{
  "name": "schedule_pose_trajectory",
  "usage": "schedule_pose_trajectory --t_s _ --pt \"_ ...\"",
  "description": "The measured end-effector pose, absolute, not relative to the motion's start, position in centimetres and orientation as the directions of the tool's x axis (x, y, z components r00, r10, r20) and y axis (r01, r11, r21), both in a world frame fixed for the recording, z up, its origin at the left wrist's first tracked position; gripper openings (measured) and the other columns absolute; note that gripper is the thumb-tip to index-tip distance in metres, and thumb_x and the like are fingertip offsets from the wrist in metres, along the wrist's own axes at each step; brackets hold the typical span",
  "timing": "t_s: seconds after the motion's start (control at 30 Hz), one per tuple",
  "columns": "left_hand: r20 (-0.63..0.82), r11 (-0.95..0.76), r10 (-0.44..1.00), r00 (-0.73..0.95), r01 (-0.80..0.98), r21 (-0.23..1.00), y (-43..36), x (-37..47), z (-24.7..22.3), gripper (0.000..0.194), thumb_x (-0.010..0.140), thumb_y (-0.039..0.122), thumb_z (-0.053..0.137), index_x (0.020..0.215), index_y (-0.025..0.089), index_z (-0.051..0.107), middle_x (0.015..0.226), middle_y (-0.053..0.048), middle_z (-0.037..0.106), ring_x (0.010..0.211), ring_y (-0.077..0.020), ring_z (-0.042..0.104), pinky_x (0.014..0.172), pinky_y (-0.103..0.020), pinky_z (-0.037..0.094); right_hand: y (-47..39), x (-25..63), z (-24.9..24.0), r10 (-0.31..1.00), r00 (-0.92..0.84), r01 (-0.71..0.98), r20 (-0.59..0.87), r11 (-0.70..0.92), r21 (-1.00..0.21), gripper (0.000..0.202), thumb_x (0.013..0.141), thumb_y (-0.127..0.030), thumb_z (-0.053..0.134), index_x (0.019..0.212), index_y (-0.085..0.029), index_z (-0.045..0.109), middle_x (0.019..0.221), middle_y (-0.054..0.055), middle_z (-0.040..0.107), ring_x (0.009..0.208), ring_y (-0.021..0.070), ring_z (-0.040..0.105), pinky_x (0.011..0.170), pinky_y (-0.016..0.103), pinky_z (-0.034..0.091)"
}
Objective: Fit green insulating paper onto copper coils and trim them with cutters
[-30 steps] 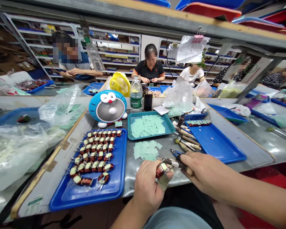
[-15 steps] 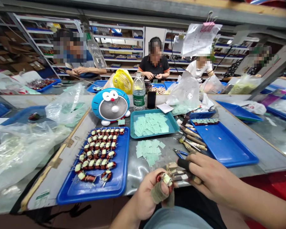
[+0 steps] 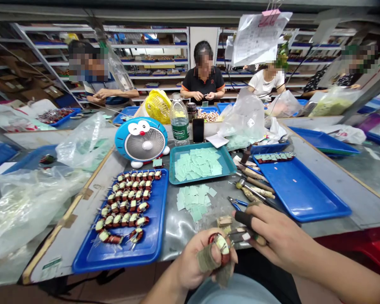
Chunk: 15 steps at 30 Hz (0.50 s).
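My left hand [image 3: 190, 255] is closed round a copper-wound toroidal coil [image 3: 224, 258] with a pale block across its top and thin wire leads. Cloth tape wraps my thumb on that hand. My right hand [image 3: 274, 230], with a black finger sleeve, grips a wooden-handled tool [image 3: 261, 240]. Its dark flat shaft points left toward the coil; whether its tip touches the leads I cannot tell. Behind the coil, a small wooden block [image 3: 224, 221] lies at the bench edge. Many similar coils stand in rows in the blue tray [image 3: 145, 249] on my left.
Pale green sheets lie loose [image 3: 194, 200] and in a teal tray [image 3: 229, 169]. Blue-handled cutters [image 3: 237, 203] and several wooden-handled tools are right of them. A second blue tray [image 3: 310, 190] holds a row of coils at its back. A blue fan [image 3: 141, 141] and bottle [image 3: 180, 124] stand behind.
The camera view has shifted slightly. My left hand still holds the coil, which looks turned a little, and my right hand keeps its grip on the tool close beside it.
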<state>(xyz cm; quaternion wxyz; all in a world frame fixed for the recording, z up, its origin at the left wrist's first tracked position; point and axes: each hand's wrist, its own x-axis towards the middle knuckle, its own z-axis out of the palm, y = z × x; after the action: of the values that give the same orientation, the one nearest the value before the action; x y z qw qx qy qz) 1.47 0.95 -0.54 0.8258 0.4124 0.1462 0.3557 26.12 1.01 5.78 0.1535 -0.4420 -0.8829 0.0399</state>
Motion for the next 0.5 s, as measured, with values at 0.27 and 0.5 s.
schedule_pose_trajectory --t_s 0.27,0.5 --pt "-0.045 0.509 0.609 0.792 -0.347 0.788 0.6 2.8 0.4 0.068 0.072 0.072 0.077 0.087 0.007 0.066 0.07 -0.009 0.061 0.053 -0.011 0.052 0.049 -0.021 0.038 2.3 28.0 5.1 0.737 -0.654 0.703 0.17 0.676 -0.224 0.021 0.098 -0.027 0.05 0.097 -0.01 0.063 0.099 0.008 0.055 0.092 0.0064 0.045 0.083 0.017 0.034" --pt "-0.038 0.401 0.656 0.754 -0.306 0.863 1.2 2.6 1.5 0.064 0.078 0.07 0.073 0.086 0.007 0.067 0.073 -0.01 0.063 0.059 -0.0121 0.054 0.056 -0.023 0.042 2.5 27.8 4.7 0.744 -0.65 0.69 0.153 0.663 -0.289 0.012 0.095 -0.02 0.052 0.093 -0.014 0.063 0.095 0.005 0.054 0.088 0.0068 0.04 0.078 0.02 0.025"
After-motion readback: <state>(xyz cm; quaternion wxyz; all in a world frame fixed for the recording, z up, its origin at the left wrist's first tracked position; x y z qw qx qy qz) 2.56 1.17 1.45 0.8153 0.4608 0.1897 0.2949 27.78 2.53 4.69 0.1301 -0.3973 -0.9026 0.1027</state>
